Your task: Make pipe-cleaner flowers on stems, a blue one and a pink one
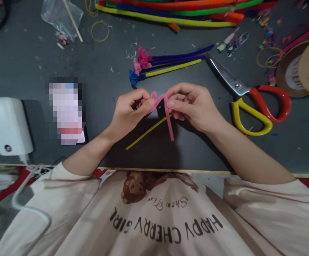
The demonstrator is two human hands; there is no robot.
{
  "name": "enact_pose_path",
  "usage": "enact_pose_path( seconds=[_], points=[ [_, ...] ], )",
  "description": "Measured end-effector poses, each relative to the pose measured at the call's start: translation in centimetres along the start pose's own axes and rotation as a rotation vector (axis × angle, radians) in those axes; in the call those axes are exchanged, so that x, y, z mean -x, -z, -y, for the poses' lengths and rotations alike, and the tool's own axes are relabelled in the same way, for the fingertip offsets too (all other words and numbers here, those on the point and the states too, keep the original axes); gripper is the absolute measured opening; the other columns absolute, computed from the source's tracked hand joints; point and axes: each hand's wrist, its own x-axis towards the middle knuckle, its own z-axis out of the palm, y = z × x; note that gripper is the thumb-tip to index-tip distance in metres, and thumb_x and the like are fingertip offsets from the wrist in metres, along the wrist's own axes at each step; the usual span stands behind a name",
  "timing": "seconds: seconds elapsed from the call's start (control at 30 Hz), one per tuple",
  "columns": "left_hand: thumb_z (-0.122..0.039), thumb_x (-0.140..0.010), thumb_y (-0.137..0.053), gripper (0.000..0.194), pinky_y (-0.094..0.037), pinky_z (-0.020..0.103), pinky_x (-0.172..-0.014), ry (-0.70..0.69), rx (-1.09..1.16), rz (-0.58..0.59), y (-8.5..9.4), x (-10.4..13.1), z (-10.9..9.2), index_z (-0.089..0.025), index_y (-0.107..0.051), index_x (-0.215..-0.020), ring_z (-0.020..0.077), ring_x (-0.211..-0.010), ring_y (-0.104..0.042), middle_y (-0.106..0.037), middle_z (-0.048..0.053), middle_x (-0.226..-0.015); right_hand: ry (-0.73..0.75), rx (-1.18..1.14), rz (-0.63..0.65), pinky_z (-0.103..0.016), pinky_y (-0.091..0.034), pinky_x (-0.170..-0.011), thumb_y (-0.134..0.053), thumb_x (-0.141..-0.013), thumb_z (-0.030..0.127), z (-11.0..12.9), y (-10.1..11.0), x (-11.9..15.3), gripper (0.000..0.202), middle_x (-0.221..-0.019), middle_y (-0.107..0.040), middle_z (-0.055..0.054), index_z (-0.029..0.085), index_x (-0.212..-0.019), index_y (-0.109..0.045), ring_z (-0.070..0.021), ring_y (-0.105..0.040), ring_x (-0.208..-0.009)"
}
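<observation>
A pink pipe cleaner is bent into folds between my two hands above the dark table. My left hand pinches its looped end between thumb and fingers. On the other side of a bend, my right hand grips the same pipe cleaner, whose loose end hangs down toward me. A yellow pipe cleaner lies slanted below my hands, its upper end close to my right fingers. Just beyond my hands rest several pipe-cleaner flowers with pink heads and a blue head on purple and yellow stems.
Scissors with red and yellow handles lie at the right, beside ribbon spools. Colourful pipe cleaners are bundled at the back. On the left are a phone, a white power bank with a cable, and a plastic bag.
</observation>
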Motion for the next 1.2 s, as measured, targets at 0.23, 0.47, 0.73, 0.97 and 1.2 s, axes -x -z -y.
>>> enact_pose_path(
  seconds=[0.23, 0.47, 0.73, 0.97, 1.2],
  points=[
    [-0.045, -0.087, -0.061, 0.038, -0.032, 0.024, -0.049, -0.044, 0.040, 0.095, 0.0, 0.2, 0.0, -0.019, -0.052, -0.061, 0.0053, -0.049, -0.037, -0.045, -0.004, -0.053, 0.004, -0.076, 0.056, -0.015, -0.044, -0.042, -0.076, -0.074, 0.047, -0.3, -0.6, 0.0, 0.036, -0.064, -0.063, 0.007, 0.020, -0.093, -0.060, -0.0059, -0.059, -0.050],
    [-0.054, -0.085, -0.061, 0.044, -0.032, 0.022, -0.044, 0.007, 0.152, 0.168, 0.1, 0.2, -0.2, -0.019, -0.052, -0.061, 0.0049, -0.046, -0.038, -0.046, -0.004, -0.052, -0.002, -0.114, 0.066, -0.018, -0.051, -0.048, -0.080, -0.070, 0.042, 0.0, -0.6, 0.2, 0.031, -0.062, -0.064, 0.005, 0.018, -0.081, -0.063, -0.0081, -0.064, -0.054],
    [-0.052, -0.085, -0.061, 0.037, -0.038, 0.020, -0.049, -0.033, 0.148, 0.174, 0.1, 0.0, 0.1, -0.019, -0.058, -0.070, 0.0047, -0.052, -0.044, -0.052, -0.003, -0.061, 0.011, -0.029, 0.131, -0.021, -0.055, -0.056, -0.079, -0.072, 0.028, 0.9, -0.4, 0.4, 0.017, -0.065, -0.067, 0.004, 0.018, -0.077, -0.066, -0.0084, -0.065, -0.058],
    [-0.033, -0.085, -0.058, 0.028, -0.036, 0.019, -0.046, 0.023, 0.160, 0.080, 0.0, -0.2, -0.1, -0.018, -0.050, -0.063, 0.0040, -0.048, -0.042, -0.049, -0.004, -0.056, 0.077, 0.027, 0.080, -0.023, -0.058, -0.060, -0.074, -0.075, 0.023, 0.9, -0.4, 0.7, 0.007, -0.069, -0.071, 0.003, 0.020, -0.076, -0.068, -0.0101, -0.068, -0.063],
    [-0.032, -0.084, -0.058, 0.028, -0.037, 0.020, -0.048, 0.012, 0.159, 0.038, 0.1, -0.1, -0.1, -0.018, -0.049, -0.062, 0.0049, -0.049, -0.043, -0.050, -0.003, -0.055, 0.158, 0.116, -0.044, -0.022, -0.058, -0.061, -0.074, -0.078, 0.027, 0.8, -0.2, 1.0, 0.008, -0.068, -0.071, 0.002, 0.019, -0.077, -0.070, -0.0095, -0.069, -0.061]
  ],
)
